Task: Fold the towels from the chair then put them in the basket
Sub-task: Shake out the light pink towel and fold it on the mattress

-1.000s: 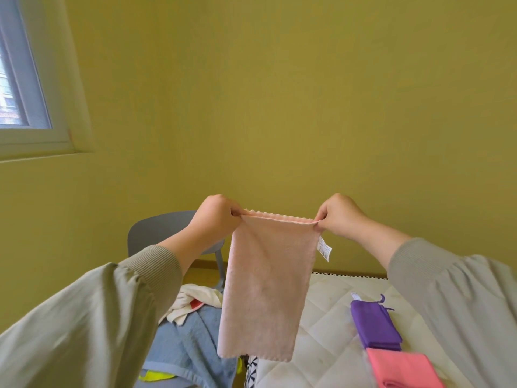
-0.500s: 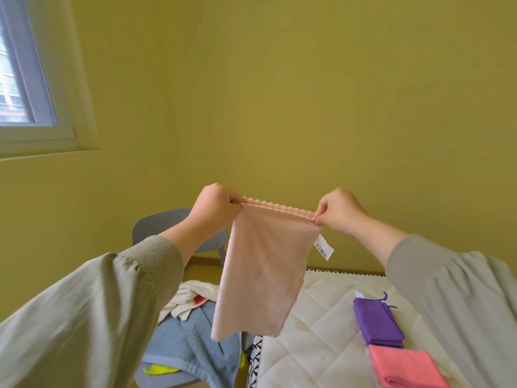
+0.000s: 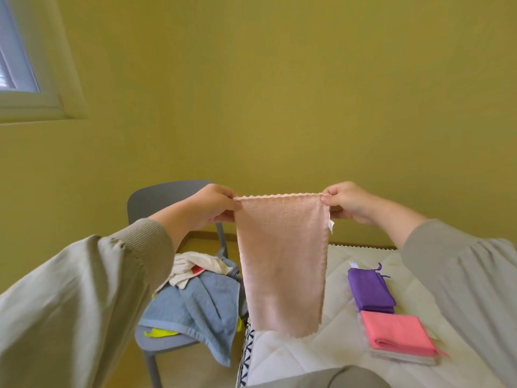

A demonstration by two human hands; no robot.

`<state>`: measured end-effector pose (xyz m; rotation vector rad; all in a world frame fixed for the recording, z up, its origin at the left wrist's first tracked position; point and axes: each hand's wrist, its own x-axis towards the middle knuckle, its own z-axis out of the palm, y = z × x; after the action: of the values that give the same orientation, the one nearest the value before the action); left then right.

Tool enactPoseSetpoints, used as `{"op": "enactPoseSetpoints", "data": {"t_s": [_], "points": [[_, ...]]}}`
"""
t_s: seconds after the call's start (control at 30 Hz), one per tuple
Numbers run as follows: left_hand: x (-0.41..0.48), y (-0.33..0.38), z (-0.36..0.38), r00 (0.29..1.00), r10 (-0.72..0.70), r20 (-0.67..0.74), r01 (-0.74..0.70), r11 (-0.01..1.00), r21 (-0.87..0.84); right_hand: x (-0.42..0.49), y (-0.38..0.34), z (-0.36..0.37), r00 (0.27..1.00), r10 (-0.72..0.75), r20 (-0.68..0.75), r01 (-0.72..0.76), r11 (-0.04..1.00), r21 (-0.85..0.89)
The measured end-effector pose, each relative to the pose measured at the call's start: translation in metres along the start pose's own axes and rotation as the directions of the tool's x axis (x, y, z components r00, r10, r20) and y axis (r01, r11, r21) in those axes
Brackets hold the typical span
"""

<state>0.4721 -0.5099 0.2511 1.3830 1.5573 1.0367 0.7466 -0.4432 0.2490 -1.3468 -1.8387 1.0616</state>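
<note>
Head view: I see left hand (image 3: 212, 204) and right hand (image 3: 349, 201) pinch top corners of pink towel (image 3: 282, 261) with curled fingers; it hangs in air above bed (image 3: 307, 351). Blue towel (image 3: 201, 306) heaped on chair (image 3: 162, 197), left. Folded purple towel (image 3: 369, 289) on bed, right.

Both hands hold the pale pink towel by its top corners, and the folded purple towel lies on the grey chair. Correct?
No. The head view shows the folded purple towel on the white quilted mattress, not the grey chair. The rest holds.

White quilted mattress (image 3: 302, 357) under folded purple towel (image 3: 370, 292) and pink-topped stack (image 3: 400, 340)
</note>
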Motion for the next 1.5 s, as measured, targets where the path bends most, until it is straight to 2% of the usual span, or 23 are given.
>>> {"op": "enactPoseSetpoints", "data": {"t_s": [0.03, 0.17, 0.27, 0.33, 0.4, 0.5, 0.63, 0.7, 0.77, 0.83, 0.9, 1.03, 1.17, 1.27, 1.4, 1.5], "points": [[0.001, -0.006, 0.004, 0.999, -0.017, 0.035, 0.018, 0.999, -0.045, -0.001, 0.009, 0.002, 0.999, 0.027, 0.024, -0.029, 0.997, 0.073], [0.02, -0.034, 0.024, 0.991, -0.085, 0.1, 0.099, 0.985, -0.144, 0.008, 0.044, 0.013, 0.997, 0.067, 0.025, -0.07, 0.989, 0.133], [0.043, -0.056, 0.038, 0.985, -0.146, 0.088, 0.158, 0.977, -0.145, 0.024, 0.07, 0.019, 0.995, 0.094, -0.013, -0.093, 0.993, 0.068], [0.066, -0.073, 0.048, 0.989, -0.148, 0.021, 0.149, 0.987, -0.057, 0.042, 0.09, 0.024, 0.995, 0.094, -0.035, -0.095, 0.995, -0.042], [0.093, -0.091, 0.058, 0.994, -0.074, -0.08, 0.086, 0.984, 0.156, 0.063, 0.111, 0.031, 0.993, 0.091, -0.072, -0.101, 0.983, -0.151], [0.134, -0.122, 0.078, 0.987, 0.076, -0.143, -0.006, 0.897, 0.441, 0.097, 0.147, 0.045, 0.983, 0.056, -0.178, -0.103, 0.958, -0.268], [0.184, -0.168, 0.107, 0.967, 0.082, -0.24, 0.042, 0.882, 0.47, 0.14, 0.197, 0.068, 0.962, 0.038, -0.27, -0.144, 0.912, -0.383], [0.211, -0.193, 0.121, 0.963, 0.013, -0.268, 0.104, 0.902, 0.419, 0.163, 0.221, 0.081, 0.946, 0.063, -0.317, -0.197, 0.89, -0.412], [0.23, -0.215, 0.134, 0.962, -0.098, -0.254, 0.163, 0.954, 0.252, 0.181, 0.24, 0.093, 0.938, 0.101, -0.331, -0.234, 0.888, -0.395], [0.244, -0.234, 0.145, 0.957, -0.159, -0.244, 0.193, 0.974, 0.123, 0.198, 0.257, 0.103, 0.933, 0.167, -0.32, -0.27, 0.911, -0.311], [0.255, -0.252, 0.152, 0.955, -0.167, -0.244, 0.192, 0.978, 0.084, 0.211, 0.272, 0.11, 0.922, 0.24, -0.304, -0.311, 0.926, -0.213], [0.274, -0.271, 0.159, 0.945, -0.198, -0.261, 0.197, 0.98, -0.029, 0.228, 0.289, 0.117, 0.92, 0.273, -0.282, -0.3, 0.952, -0.059], [0.278, -0.274, 0.163, 0.912, -0.346, -0.221, 0.27, 0.91, -0.314, 0.229, 0.296, 0.121, 0.928, 0.274, -0.251, -0.278, 0.96, 0.023], [0.266, -0.275, 0.163, 0.87, -0.458, -0.183, 0.324, 0.811, -0.487, 0.215, 0.297, 0.124, 0.882, 0.381, -0.278, -0.329, 0.919, 0.217], [0.236, -0.275, 0.157, 0.862, -0.472, -0.183, 0.326, 0.794, -0.514, 0.185, 0.29, 0.131, 0.806, 0.496, -0.323, -0.337, 0.833, 0.439], [0.207, -0.277, 0.155, 0.864, -0.475, -0.168, 0.333, 0.788, -0.517, 0.149, 0.286, 0.138, 0.735, 0.549, -0.397, -0.352, 0.81, 0.469]]}}
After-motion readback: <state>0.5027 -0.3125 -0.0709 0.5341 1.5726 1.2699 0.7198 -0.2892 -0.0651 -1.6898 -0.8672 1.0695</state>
